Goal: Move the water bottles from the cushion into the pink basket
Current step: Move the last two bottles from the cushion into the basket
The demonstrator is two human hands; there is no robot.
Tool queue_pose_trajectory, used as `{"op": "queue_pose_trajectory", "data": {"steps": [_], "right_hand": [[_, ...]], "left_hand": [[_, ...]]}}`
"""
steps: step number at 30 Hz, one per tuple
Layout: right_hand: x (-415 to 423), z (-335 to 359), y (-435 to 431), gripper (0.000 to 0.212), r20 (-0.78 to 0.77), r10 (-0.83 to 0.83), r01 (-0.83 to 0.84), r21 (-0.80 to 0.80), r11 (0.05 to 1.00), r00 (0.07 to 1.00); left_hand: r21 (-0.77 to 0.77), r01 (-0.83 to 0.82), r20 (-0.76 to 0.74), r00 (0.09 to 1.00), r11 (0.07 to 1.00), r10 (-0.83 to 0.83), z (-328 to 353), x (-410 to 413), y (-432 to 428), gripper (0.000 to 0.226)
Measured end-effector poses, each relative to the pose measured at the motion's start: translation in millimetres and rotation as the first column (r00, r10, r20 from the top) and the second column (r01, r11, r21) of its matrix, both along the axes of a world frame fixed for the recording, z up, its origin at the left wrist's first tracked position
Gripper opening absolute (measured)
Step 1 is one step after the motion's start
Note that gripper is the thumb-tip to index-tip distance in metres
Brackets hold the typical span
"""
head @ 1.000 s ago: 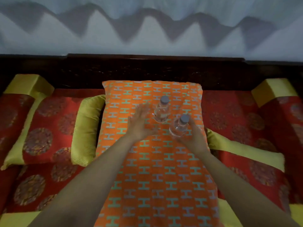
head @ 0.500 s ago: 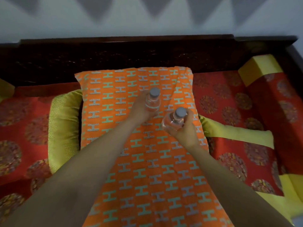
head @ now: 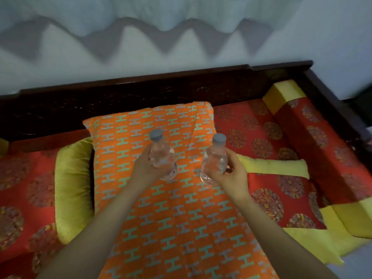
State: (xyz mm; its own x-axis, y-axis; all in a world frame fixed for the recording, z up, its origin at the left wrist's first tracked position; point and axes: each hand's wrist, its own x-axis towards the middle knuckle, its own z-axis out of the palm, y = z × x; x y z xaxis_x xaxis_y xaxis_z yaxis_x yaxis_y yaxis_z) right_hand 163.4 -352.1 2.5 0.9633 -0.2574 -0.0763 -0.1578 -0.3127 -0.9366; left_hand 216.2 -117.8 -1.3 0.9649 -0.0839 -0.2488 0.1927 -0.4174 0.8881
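Clear plastic water bottles, both upright with grey caps, sit over the orange cushion's (head: pixel 161 218) far half: left bottle (head: pixel 161 156) wrapped by the left hand's (head: pixel 145 170) fingers, right bottle (head: pixel 214 162) by the right hand's (head: pixel 231 176).

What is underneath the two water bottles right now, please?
The orange patterned cushion shows below both. The left hand holds one bottle, the right hand the other bottle. Whether their bases touch the cushion cannot be seen.
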Motion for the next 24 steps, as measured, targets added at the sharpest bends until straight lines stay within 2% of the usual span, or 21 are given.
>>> {"op": "queue_pose_trajectory", "data": {"steps": [5,11,17,24], "right_hand": [[-29.7,57.9,-45.4,0.071,0.063,-0.138,0.137,0.018,0.99,0.988],[-80.1,106.2,-117.4,0.073,0.153,-0.274,0.28,-0.021,0.96,0.95],[-171.4,132.3,-207.4,0.072,0.185,-0.419,0.43,-0.021,0.903,0.889],[-290.7,157.4,-337.6,0.063,0.213,-0.54,0.561,-0.055,0.826,0.815]], "left_hand": [[-0.074,0.059,0.09,0.995,0.996,-0.052,39.7,-17.7,-18.5,0.078],[-0.095,0.179,0.192,0.969,0.979,-0.159,94.7,-32.4,-86.7,0.061],[-0.159,0.315,0.25,0.93,0.936,-0.271,122.2,-77.6,-189.9,0.052],[-0.232,0.431,0.229,0.895,0.872,-0.382,135.4,-158.4,-335.7,0.052]]}}
